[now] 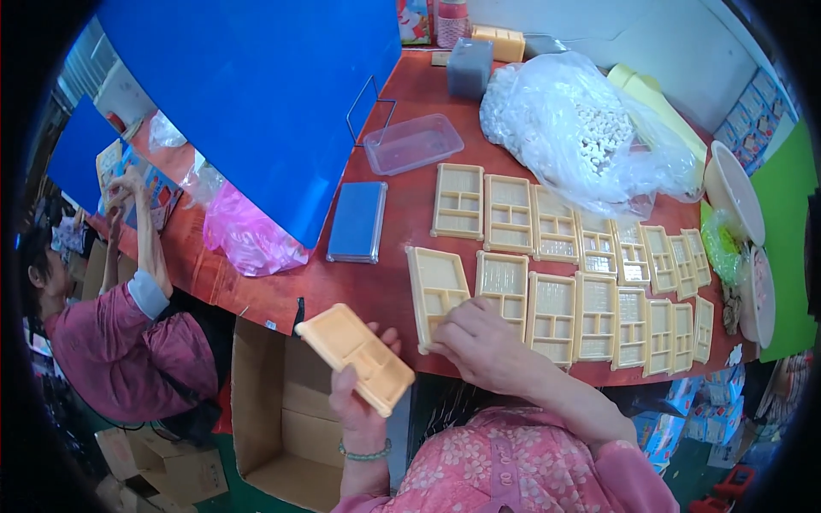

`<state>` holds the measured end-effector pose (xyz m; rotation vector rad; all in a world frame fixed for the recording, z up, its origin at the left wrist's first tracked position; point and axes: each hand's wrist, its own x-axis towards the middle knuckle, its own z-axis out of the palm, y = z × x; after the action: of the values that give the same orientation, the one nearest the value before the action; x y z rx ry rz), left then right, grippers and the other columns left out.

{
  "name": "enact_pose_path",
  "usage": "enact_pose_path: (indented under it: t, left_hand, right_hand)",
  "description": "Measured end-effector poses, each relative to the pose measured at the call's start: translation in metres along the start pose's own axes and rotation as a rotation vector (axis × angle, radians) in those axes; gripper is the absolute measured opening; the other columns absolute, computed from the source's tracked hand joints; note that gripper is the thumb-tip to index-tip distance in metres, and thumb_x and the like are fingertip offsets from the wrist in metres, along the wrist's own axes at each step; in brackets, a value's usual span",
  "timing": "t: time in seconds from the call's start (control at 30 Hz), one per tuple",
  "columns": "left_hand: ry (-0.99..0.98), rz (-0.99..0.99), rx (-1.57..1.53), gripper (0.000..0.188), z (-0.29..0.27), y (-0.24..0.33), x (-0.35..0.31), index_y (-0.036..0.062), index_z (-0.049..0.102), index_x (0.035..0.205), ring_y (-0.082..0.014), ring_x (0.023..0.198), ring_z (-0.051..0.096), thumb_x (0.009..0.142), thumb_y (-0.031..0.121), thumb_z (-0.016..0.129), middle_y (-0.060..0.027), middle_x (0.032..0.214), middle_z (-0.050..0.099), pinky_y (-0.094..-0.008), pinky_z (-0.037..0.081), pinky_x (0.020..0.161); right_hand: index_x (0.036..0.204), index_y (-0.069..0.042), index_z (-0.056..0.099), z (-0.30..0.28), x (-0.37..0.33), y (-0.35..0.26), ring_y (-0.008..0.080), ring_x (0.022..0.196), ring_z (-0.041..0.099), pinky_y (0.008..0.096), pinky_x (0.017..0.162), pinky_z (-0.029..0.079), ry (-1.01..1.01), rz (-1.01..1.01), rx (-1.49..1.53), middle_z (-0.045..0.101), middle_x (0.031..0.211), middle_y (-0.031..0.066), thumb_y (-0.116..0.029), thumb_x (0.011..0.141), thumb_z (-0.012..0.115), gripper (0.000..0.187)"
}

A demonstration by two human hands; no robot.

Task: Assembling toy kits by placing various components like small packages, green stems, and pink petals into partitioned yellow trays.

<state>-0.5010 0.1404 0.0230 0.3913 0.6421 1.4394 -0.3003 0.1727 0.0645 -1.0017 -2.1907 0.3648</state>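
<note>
My left hand (363, 409) grips a light-orange plastic compartment tray (351, 342) by its sides, thumb on the near edge and fingers behind. It is held tilted above the cardboard box, off the front edge of the table. My right hand (492, 346) has its fingers closed on the lower end of a paler cream compartment tray (438, 275). That tray stands askew at the left end of the front row; its lower right part is hidden by my fingers. Two rows of similar cream trays (509, 214) lie on the red table, each divided into one large and several small compartments.
A clear bag of small white pieces (590, 128) lies behind the trays. A blue flat stack (357, 221), an empty clear container (414, 144) and a tall blue panel (265, 77) are on the left. Below is an open cardboard box (256, 410). Another person (128, 342) works at far left.
</note>
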Motion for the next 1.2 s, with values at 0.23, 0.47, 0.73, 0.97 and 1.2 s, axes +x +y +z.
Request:
enact_pose_path:
  t: [0.23,0.47,0.73,0.97,1.2]
  left_hand:
    - [0.030,0.058,-0.041,0.075,-0.012,0.013,-0.002,-0.0003,0.024,0.144,-0.0387,0.129,0.041,0.084,0.030,0.055,-0.0236,0.138,0.042,-0.0538,0.033,0.108]
    - [-0.095,-0.056,-0.101,0.070,-0.010,0.019,0.002,0.0036,0.019,0.148,-0.0417,0.133,0.035,0.091,0.038,0.043,-0.0259,0.145,0.033,-0.0599,0.032,0.105]
    - [-0.082,-0.094,0.065,0.076,-0.007,0.022,0.011,-0.0022,0.024,0.143,-0.0405,0.126,0.045,0.084,0.021,0.065,-0.0255,0.140,0.039,-0.0548,0.044,0.099]
    - [-0.109,-0.134,0.095,0.048,0.013,0.018,0.037,-0.0050,0.042,0.132,-0.0324,0.110,0.060,0.089,0.009,0.059,-0.0198,0.122,0.058,-0.0409,0.051,0.093]
    - [-0.301,-0.132,0.265,0.049,0.059,0.003,0.083,-0.0021,0.041,0.133,-0.0266,0.111,0.059,0.096,0.028,0.052,-0.0154,0.124,0.056,-0.0387,0.049,0.093]
  right_hand:
    - [0.086,-0.006,0.055,0.035,0.006,0.013,0.0249,0.083,0.056,0.0391,0.080,0.041,-0.153,0.007,-0.274,0.057,0.086,0.0093,-0.019,0.085,0.058,0.014]
    - [0.084,-0.006,0.056,0.045,0.007,0.017,0.0259,0.082,0.056,0.0396,0.079,0.041,-0.161,0.084,-0.312,0.057,0.082,0.0088,-0.021,0.086,0.058,0.015]
    - [0.086,-0.005,0.056,0.036,0.008,0.011,0.0271,0.080,0.056,0.0395,0.076,0.042,-0.113,0.097,-0.305,0.055,0.081,0.0100,-0.019,0.084,0.061,0.015]
    - [0.127,0.002,0.045,0.000,0.005,-0.006,0.0309,0.087,0.059,0.0396,0.077,0.048,-0.063,0.314,0.280,0.060,0.095,0.0152,-0.020,0.090,0.061,0.046]
    - [0.139,-0.005,0.036,-0.016,0.027,0.042,0.0129,0.082,0.058,0.0272,0.073,0.049,-0.174,0.697,0.766,0.060,0.093,0.0075,-0.018,0.095,0.055,0.050]
